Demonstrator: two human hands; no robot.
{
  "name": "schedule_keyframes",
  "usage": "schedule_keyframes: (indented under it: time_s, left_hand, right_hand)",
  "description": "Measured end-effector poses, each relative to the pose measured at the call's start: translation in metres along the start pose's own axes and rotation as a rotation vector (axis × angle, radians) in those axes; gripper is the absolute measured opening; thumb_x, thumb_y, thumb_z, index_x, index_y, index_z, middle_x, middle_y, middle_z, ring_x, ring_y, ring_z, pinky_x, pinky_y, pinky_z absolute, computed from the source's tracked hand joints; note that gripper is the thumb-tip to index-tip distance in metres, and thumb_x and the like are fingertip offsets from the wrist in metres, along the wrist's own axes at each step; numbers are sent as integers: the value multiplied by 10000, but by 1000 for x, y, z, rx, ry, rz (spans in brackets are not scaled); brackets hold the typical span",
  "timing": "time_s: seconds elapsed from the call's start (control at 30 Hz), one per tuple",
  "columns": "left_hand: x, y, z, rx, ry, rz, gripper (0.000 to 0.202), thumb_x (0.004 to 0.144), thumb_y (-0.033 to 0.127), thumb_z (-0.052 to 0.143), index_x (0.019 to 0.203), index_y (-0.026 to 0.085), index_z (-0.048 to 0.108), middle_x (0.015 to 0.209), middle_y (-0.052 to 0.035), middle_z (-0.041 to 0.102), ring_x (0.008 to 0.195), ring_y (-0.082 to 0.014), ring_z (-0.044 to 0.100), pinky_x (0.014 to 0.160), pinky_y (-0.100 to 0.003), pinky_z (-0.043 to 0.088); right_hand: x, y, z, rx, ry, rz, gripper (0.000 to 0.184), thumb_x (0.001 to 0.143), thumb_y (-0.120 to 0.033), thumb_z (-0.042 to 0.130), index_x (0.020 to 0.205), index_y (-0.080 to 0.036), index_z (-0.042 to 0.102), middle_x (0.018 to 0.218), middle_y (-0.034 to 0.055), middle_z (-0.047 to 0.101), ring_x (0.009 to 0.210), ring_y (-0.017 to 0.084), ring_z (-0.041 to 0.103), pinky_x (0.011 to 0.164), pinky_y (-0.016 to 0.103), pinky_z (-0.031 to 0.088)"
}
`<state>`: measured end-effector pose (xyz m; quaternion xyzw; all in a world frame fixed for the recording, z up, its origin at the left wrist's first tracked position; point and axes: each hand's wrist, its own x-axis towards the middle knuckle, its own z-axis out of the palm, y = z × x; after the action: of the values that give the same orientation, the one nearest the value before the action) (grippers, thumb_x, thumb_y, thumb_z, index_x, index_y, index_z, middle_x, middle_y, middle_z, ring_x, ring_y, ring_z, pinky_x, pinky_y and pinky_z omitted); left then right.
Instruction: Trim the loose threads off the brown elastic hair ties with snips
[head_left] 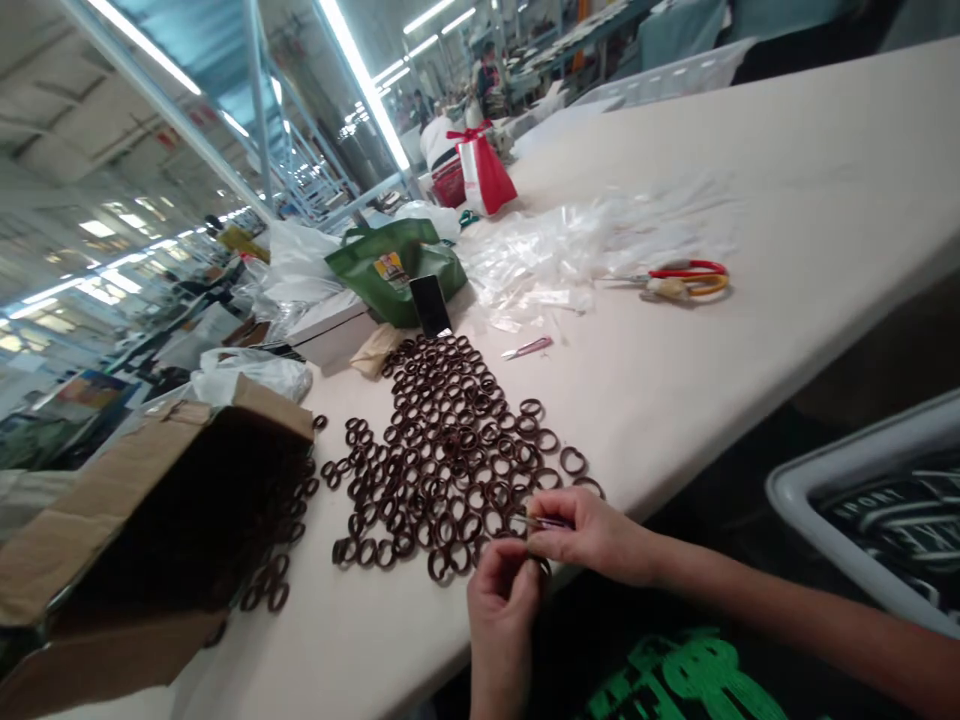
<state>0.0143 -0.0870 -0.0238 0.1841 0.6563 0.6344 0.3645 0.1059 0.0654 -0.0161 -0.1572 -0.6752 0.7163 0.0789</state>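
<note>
Dark brown rings (450,440) lie in a wide loose heap on the pale table. At the heap's near edge, my left hand (504,590) is closed with its fingertips pinched on a dark brown ring (543,568), mostly hidden by the fingers. Just above and to the right, my right hand (592,535) grips a small pair of thread snips (553,522), its metal tip pointing left over the rings. Both hands are close together, fingertips nearly touching.
An open cardboard box (157,510) lies tilted at left, rings at its mouth. Pink-handled snips (529,347), a phone (430,305), a green bag (390,265) and clear plastic bags (547,250) lie beyond the heap. Red-and-orange-handled scissors (690,280) rest at right.
</note>
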Motion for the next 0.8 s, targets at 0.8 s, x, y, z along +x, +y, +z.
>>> schedule_keyframes:
  time_s: [0.8]
  left_hand:
    - [9,6,-15,216,70,200,251,805,230,665,1054,196,664,855,-41,700,730,-150,619,692,-237,507]
  right_hand:
    - [31,-7,21,-784,225,-242,98,695,-107,500,730,-192,533,692,-10,586,641,129,551,588,223,374]
